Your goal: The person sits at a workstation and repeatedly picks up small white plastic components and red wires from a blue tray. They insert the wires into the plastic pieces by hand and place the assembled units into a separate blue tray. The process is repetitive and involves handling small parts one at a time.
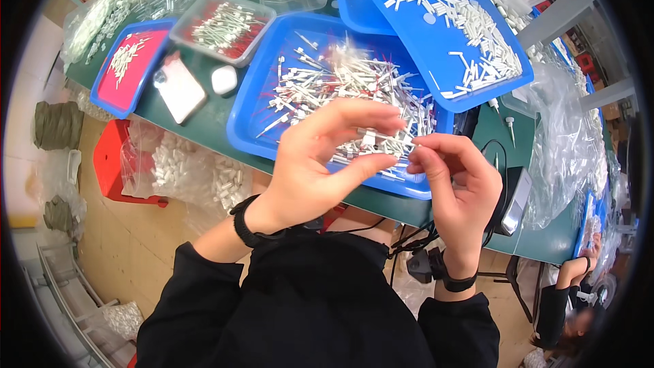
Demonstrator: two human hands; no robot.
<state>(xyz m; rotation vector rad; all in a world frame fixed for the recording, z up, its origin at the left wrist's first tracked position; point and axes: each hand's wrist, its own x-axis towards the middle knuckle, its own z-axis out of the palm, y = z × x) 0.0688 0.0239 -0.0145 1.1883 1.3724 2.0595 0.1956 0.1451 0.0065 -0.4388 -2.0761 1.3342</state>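
My left hand (310, 163) is raised over the front of a large blue tray (240, 119), its fingers curved and the thumb apart from them. Close by on the right, my right hand (463, 180) has its thumb and index finger pinched together. Whatever lies in that pinch is too small to make out. Inside the tray is a loose heap of thin white plastic pieces (327, 82), many with red stems. My hands hide the heap's near right part.
A blue tray (422, 41) of short white tubes (484, 41) overlaps the large tray's right side. To the left are a clear box (255, 48) of similar pieces, a white phone-like slab (180, 88) and a pink-lined tray (112, 99). Another person (572, 300) sits far right.
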